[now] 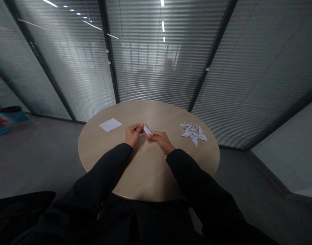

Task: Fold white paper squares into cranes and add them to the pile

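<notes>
A small folded white paper piece (147, 129) is held just above the middle of a round wooden table (148, 170). My left hand (132, 134) pinches its left end and my right hand (161, 140) pinches its right end. Both hands have their fingers closed on the paper. Black sleeves cover both arms.
A flat white paper sheet (110, 125) lies on the table to the left of my hands. A pile of several folded white paper figures (194, 133) sits on the right side. Glass walls with blinds stand behind the table. Blue and pink things (4, 119) lie on the floor far left.
</notes>
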### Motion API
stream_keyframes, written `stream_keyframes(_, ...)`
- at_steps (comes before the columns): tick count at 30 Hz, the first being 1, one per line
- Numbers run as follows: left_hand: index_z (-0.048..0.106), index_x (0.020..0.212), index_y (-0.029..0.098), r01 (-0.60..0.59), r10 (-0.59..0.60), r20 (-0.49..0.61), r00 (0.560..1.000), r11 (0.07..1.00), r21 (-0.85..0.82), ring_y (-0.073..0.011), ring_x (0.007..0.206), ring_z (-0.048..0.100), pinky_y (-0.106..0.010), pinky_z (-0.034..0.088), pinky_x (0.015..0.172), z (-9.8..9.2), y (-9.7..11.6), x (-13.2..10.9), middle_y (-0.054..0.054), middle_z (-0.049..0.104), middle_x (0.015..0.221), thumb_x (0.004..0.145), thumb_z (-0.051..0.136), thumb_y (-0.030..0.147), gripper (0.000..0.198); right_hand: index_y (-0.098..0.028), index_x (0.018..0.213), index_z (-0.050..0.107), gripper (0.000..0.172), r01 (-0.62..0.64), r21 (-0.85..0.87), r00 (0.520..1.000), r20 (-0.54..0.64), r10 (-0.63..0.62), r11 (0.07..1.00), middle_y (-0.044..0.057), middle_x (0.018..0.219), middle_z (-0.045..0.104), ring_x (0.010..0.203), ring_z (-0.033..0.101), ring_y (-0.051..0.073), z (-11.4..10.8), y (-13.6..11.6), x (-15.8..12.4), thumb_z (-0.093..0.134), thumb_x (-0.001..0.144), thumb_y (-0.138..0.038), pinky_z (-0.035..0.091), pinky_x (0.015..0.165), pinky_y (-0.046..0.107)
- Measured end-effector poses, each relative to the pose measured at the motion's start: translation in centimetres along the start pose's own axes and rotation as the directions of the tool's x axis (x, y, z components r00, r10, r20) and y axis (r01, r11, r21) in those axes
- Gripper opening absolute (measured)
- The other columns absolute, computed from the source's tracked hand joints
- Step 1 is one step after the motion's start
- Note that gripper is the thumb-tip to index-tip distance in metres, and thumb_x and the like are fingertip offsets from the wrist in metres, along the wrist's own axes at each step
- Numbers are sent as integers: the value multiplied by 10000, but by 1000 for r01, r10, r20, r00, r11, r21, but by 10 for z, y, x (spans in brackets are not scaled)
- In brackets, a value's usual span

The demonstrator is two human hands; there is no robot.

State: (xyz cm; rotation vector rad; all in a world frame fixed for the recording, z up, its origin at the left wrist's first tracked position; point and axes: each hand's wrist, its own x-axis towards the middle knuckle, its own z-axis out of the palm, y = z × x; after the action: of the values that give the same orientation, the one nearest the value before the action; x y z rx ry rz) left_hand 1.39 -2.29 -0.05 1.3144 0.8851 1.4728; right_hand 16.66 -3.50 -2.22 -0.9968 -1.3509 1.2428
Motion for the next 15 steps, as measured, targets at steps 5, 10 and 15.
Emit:
stream_keyframes(5, 673, 746, 137, 60, -60, 9, 998, 997, -54, -159, 693, 611, -286, 482, 697, -1, -3, 4, -75, 692, 773, 772, 658, 425, 289, -146, 742, 736, 344, 14, -19, 1000, -5, -14, 1000, 60, 709, 724, 675, 660, 170, -1, 3, 3, 779, 608, -460, 520, 743, 337)
stream_keyframes(10, 625, 903, 167, 67, -64, 62, 996, 996, -54, -153, 727, 620, -281, 483, 716, -1, -7, 7, -31, 664, 776, 681, 746, 320, 295, -165, 710, 725, 287, 120, -115, 988, -84, -130, 986, 31, 691, 705, 674, 632, 159, -4, 4, 6, 730, 663, -448, 491, 709, 303)
stream_keyframes(15, 597, 696, 174, -66, 55, 84, 995, 989, 129, -160, 774, 584, -255, 452, 711, -2, -10, 6, -15, 620, 732, 596, 787, 230, 222, -172, 795, 735, 308, 187, -198, 972, -103, -210, 962, 30, 780, 717, 761, 638, 182, -3, 2, 4, 708, 693, -461, 474, 730, 296)
